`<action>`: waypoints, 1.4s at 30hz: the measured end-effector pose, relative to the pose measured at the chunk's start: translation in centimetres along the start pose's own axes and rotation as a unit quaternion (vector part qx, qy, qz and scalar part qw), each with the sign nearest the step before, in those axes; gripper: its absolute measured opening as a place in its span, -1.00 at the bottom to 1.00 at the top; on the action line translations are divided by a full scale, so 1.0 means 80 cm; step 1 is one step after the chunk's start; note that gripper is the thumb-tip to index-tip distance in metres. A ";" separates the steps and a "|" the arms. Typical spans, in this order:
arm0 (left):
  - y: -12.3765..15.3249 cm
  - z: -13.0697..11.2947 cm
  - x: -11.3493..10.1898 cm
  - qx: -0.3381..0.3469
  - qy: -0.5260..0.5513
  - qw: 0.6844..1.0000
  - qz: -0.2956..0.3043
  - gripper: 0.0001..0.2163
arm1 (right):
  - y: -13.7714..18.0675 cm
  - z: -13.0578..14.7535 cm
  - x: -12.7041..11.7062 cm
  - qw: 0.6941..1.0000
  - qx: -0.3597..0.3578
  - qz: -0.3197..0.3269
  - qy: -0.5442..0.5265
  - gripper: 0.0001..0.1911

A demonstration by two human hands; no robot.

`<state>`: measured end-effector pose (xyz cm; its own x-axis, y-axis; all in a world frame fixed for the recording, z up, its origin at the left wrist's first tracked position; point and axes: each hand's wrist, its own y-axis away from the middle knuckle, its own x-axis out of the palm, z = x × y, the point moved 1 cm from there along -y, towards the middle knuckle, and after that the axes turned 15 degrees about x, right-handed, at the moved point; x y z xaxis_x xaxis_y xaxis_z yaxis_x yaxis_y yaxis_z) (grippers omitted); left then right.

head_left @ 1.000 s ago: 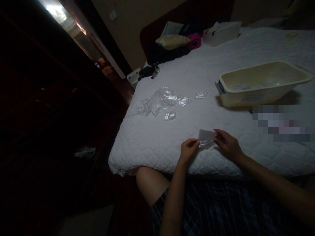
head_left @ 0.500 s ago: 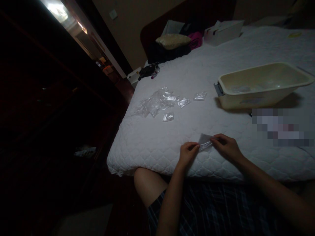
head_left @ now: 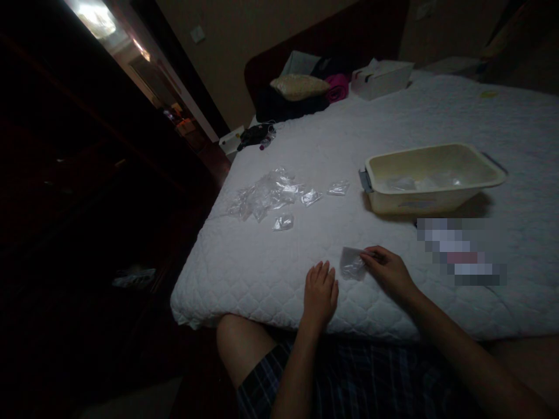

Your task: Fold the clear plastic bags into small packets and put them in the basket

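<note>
My right hand (head_left: 388, 269) pinches a small clear plastic bag (head_left: 351, 265) by its right edge, just over the white quilted bed cover. To the left of that bag, my left hand (head_left: 321, 293) lies palm down with fingers stretched out, apart from the bag and holding nothing. Farther up the bed is a loose pile of clear plastic bags (head_left: 266, 195), with a few single ones beside it, the closest being a bag (head_left: 283, 222) in front of the pile. A cream plastic tub (head_left: 419, 202) with grey handles holds several clear bags.
A blurred-out item (head_left: 458, 250) lies in front of the tub. Toward the headboard are a beige cushion (head_left: 299, 87), a rolled magenta cloth (head_left: 336, 88) and a white box (head_left: 382, 80). The bed's left edge drops to a dark floor.
My left hand has let go of the plastic bag and spread flat to its left. The bag now hangs from my right hand alone. The whole view has shifted slightly.
</note>
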<state>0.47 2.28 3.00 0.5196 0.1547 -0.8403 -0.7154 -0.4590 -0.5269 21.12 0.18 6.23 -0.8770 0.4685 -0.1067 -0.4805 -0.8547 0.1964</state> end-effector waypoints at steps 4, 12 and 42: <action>0.000 0.001 0.003 0.004 -0.016 1.000 0.007 -0.70 | -0.032 0.037 -0.052 1.000 -0.004 -0.025 0.010 -0.59; -0.003 0.001 0.001 0.001 -0.028 1.000 0.000 -0.71 | -0.123 0.149 -0.197 0.986 -0.038 -0.094 0.129 -0.66; -0.015 -0.002 -0.005 -0.003 -0.051 0.999 0.016 -0.70 | -0.284 0.125 -0.271 0.835 -0.084 -0.086 0.536 -0.76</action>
<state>1.23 2.67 3.97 0.4466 0.2281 -0.8652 -0.7271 -0.4710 -0.4995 51.09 11.68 13.84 -0.2479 0.1946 -0.9491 -0.5141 -0.8567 -0.0414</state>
